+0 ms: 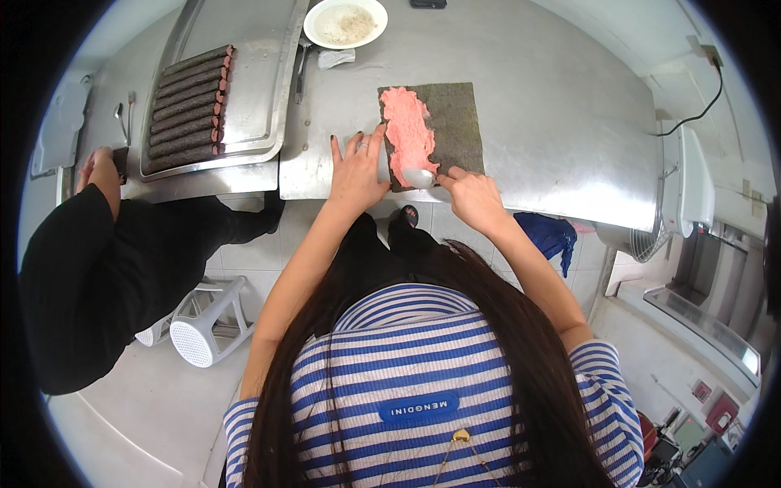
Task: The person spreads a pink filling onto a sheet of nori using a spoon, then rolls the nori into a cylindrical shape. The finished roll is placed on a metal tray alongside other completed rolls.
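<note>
Pink paste [407, 130] covers only the left strip of the dark seaweed sheet [443, 126] on the steel desk [553, 106]; the right part is bare, so spreading looks barely begun. The right hand [472, 195] grips a spoon [419, 177] at the sheet's near edge. The left hand [358, 167], fingers splayed flat, presses the desk just left of the sheet.

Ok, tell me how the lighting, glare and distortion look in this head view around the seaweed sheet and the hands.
Head view: even, soft light; the steel table shows broad pale sheen, no harsh glare. The seaweed sheet and pink paste stay sharp, as do the left hand and the right hand holding a spoon. Fisheye bends the table edge; a black vignette rings the frame.
</note>
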Motion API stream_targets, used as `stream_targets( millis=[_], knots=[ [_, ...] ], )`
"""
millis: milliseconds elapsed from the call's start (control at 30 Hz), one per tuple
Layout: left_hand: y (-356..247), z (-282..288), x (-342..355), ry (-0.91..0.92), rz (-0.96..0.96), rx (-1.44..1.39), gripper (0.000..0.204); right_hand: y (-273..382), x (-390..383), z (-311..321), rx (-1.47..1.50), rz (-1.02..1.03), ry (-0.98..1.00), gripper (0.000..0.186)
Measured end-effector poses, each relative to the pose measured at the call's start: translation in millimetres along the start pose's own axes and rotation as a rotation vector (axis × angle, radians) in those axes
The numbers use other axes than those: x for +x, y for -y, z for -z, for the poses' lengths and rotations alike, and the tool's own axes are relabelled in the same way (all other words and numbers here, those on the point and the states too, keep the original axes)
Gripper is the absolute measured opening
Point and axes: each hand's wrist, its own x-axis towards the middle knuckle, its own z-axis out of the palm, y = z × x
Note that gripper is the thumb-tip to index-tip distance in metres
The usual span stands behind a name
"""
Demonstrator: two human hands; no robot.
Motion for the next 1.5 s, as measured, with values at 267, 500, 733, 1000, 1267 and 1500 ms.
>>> stream_targets(
  millis=[267, 500, 733, 1000, 1267, 1500],
  knots=[
    [1, 1, 1, 0.03, -0.012, -0.005, 0.104, -23, 24, 2, -0.069, 0.208, -0.285, 0.027],
    [-1, 1, 0, 0.024, 0.005, 0.016, 0.104, -41, 76, 1, -0.101, 0.204, -0.398, 0.024],
    [-1, 1, -1, 0.009, -0.021, 0.032, 0.096, -52, 114, 4, -0.121, 0.168, -0.414, 0.024],
    [2, 1, -1, 0.009, -0.049, 0.049, 0.089, -62, 127, 8, -0.098, 0.05, -0.365, 0.028],
    [4, -2, 0, -0.002, -0.053, 0.084, 0.088, -55, 127, 42, -0.01, -0.253, -0.205, 0.031],
    [18, 14, 16, -0.034, -0.071, -0.018, 0.084, -35, 124, 48, 0.014, -0.232, -0.213, 0.026]
  ],
)
